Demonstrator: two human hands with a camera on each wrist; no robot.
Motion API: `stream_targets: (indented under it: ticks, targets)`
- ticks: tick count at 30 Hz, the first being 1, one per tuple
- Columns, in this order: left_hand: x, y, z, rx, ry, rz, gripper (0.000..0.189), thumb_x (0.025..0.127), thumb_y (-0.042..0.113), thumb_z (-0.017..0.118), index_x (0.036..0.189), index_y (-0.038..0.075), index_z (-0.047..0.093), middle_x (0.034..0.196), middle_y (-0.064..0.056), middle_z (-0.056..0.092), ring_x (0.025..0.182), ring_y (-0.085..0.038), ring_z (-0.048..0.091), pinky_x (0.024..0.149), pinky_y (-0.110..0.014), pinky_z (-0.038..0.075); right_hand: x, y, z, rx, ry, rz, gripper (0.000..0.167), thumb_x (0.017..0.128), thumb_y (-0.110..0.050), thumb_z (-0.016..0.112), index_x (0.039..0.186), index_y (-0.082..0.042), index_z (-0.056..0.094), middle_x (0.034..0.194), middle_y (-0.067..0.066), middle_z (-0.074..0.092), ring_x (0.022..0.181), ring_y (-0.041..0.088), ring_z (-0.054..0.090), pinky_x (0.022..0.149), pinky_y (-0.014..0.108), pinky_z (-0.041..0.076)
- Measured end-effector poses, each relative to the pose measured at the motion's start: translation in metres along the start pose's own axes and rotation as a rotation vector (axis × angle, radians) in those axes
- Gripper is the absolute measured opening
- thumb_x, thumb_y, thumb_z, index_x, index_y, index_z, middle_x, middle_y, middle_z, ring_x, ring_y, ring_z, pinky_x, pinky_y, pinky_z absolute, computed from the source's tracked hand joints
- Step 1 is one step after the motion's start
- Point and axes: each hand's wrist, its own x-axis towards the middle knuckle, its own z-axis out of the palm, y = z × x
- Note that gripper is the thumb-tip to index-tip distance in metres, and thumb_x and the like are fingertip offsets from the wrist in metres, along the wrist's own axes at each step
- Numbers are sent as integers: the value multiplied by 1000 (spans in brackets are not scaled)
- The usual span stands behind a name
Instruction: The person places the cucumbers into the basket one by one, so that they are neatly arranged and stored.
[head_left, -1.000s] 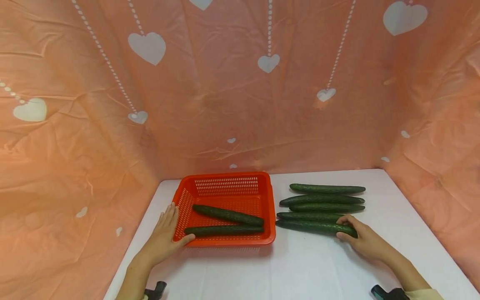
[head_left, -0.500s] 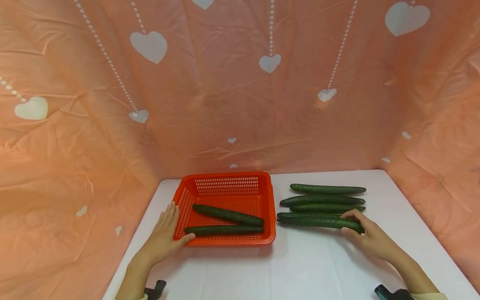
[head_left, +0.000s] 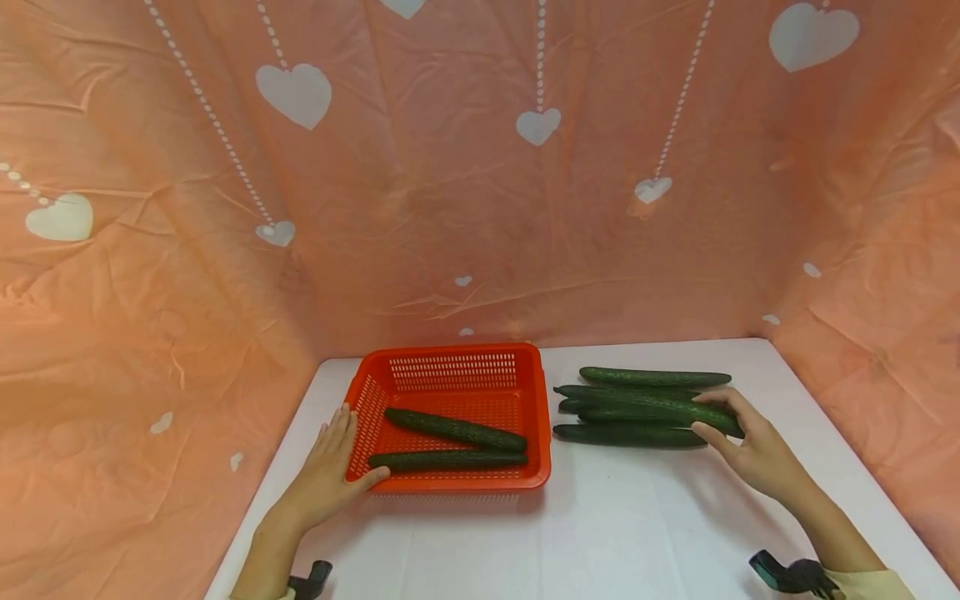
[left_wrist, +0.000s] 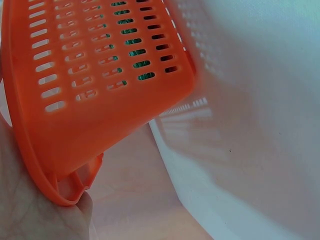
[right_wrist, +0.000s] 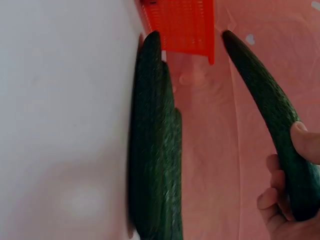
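Note:
My right hand [head_left: 750,442] pinches a dark green cucumber [head_left: 645,399] near its right end, thumb on one side and fingers on the other. The right wrist view shows that cucumber raised off the white table, tilted, apart from the others. Below it in the head view lie several more, among them a near cucumber [head_left: 626,436] and a far cucumber [head_left: 652,377]. At the red plastic basket's [head_left: 545,417] left side, my left hand [head_left: 324,469] rests with straight fingers along the rim, thumb over the front corner. Inside lie a slanted cucumber [head_left: 453,429] and a straight one [head_left: 447,460].
A white cloth [head_left: 480,550] covers the table. Orange sheeting [head_left: 420,225] with white hearts hangs behind and at both sides. The basket stands left of the loose cucumbers, its raised right wall between them and its inside.
My right hand has lifted the nearest cucumber and carried it up, away from me and slightly right, over the others. My left hand keeps its place on the basket.

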Motion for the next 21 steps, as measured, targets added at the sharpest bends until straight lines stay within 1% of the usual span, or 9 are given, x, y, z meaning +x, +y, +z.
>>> stream_targets:
  ticks: [4,6,10,12,15,18,21]
  targets:
    - [0,1,-1,0,2,-1,115,97,63,70,168,-9,14,178,-27,0,165,-45,-1,133,-57,-1,12,-10,6,22,39,-5,44,95,4,78,134,-7,62,122,-22,60,109,-10,55,88,3,43]
    - [0,1,-1,-4,3,-1,115,97,62,70,168,-9,14,178,-27,0,165,-45,-1,133,-57,-1,18,-15,11,25,57,-8,45,95,3,78,136,-7,62,124,-20,59,109,-10,55,87,4,43]
    - [-1,1,-1,3,4,1,116,96,62,71,168,-9,15,178,-27,0,165,-46,0,133,-58,1,31,-25,24,41,69,-22,46,96,2,77,138,-6,62,128,-6,63,111,-10,54,89,4,42]
    - [-1,0,0,9,5,-1,116,96,63,71,168,-9,15,177,-28,1,164,-46,1,133,-59,2,39,-29,31,49,61,-33,45,97,1,77,138,-6,61,128,3,65,112,-10,53,91,5,41]
    - [-1,1,0,11,4,-7,116,96,63,70,168,-8,14,178,-27,0,164,-46,0,133,-60,3,50,-34,41,53,42,-49,43,97,0,78,136,-5,62,127,10,68,112,-11,54,94,5,40]
    - [0,1,0,12,-1,-13,116,96,64,70,168,-8,14,178,-26,0,165,-45,-1,132,-63,4,60,-38,53,60,13,-77,40,97,-1,78,133,-4,63,125,10,70,111,-7,57,96,5,41]
    - [0,1,-1,18,-4,-15,116,96,64,69,168,-8,14,178,-26,0,165,-45,-1,132,-63,5,69,-44,67,74,-24,-96,38,98,-4,78,132,-4,63,122,9,72,109,2,62,94,7,45]
